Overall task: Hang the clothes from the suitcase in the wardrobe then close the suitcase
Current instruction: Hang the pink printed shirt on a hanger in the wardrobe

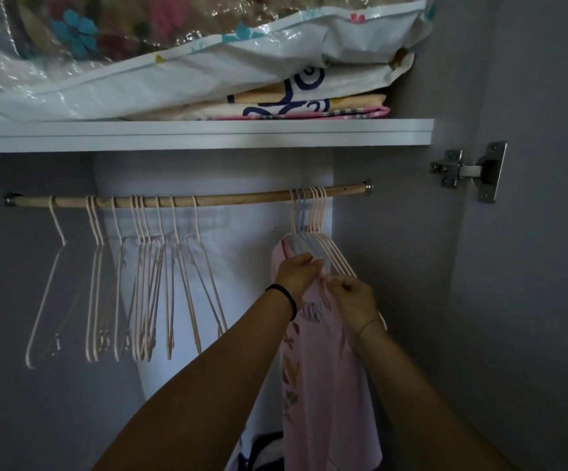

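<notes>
Both forearms rise from below the wooden rail (pixel 187 200) toward its right end, the left one slanting up from further left and the right one coming up more steeply. The left hand (pixel 296 271), with a black band (pixel 284 297) round its wrist, has its fingers curled and pinches the top edge of the pink top (pixel 323 368) just under the rail. The right hand (pixel 354 299) is a little lower and just beside it. Its fingers are bent too, gripping the same edge of cloth where it meets the sloping arms of the hangers.

The pink top hangs straight down beneath the right part of the rail, showing printed letters and coloured shapes on its front. Its upper edge lies against a cluster of pink hangers (pixel 313 212) hooked close together on the rail. Whether it is fully seated on one of them cannot be told, since the hands cover that spot.

Along the left and middle of the rail hang many empty hangers (pixel 146 283), some bunched and some single. Behind the rail is a pale shape that is too dim to make out.

Above the rail runs a white shelf (pixel 201 134), which carries a flowered plastic storage bag (pixel 140 62) and folded patterned linen (pixel 292 103). A metal door hinge (pixel 469 171) is fixed beyond the rail's right end. Far below the rail lie dark, unclear items (pixel 265 450).
</notes>
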Available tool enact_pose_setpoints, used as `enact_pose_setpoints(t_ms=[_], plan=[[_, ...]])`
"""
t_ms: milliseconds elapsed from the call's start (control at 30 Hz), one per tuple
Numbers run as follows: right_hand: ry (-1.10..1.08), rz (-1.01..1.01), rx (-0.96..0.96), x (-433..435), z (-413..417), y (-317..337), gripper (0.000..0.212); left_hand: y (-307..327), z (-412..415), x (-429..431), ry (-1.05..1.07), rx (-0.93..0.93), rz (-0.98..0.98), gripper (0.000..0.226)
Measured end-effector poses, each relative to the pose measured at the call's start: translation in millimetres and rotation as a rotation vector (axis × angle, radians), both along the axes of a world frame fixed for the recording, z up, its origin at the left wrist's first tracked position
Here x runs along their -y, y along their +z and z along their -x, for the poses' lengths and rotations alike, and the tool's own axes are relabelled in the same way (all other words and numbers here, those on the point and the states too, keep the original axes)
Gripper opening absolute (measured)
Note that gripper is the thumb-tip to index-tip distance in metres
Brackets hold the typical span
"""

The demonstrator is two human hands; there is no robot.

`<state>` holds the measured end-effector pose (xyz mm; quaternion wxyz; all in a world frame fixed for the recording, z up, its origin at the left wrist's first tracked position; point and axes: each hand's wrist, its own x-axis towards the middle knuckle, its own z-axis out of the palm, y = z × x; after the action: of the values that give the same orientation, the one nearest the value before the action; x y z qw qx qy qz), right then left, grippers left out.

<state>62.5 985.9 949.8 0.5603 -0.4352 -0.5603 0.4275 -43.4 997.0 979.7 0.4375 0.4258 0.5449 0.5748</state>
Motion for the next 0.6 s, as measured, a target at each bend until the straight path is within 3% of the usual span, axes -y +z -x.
enact_pose_setpoints(t_ms=[167, 600], plan=[[0.02, -0.012, 0.003, 13, -2, 0, 0.013, 1, 1, 14, -0.005, -0.054, -0.015, 0.047], [0.195, -0.203, 0.08, 79, 15, 5, 0.02, -3, 40, 121, 0.133, -0.064, -0.158, 0.034]])
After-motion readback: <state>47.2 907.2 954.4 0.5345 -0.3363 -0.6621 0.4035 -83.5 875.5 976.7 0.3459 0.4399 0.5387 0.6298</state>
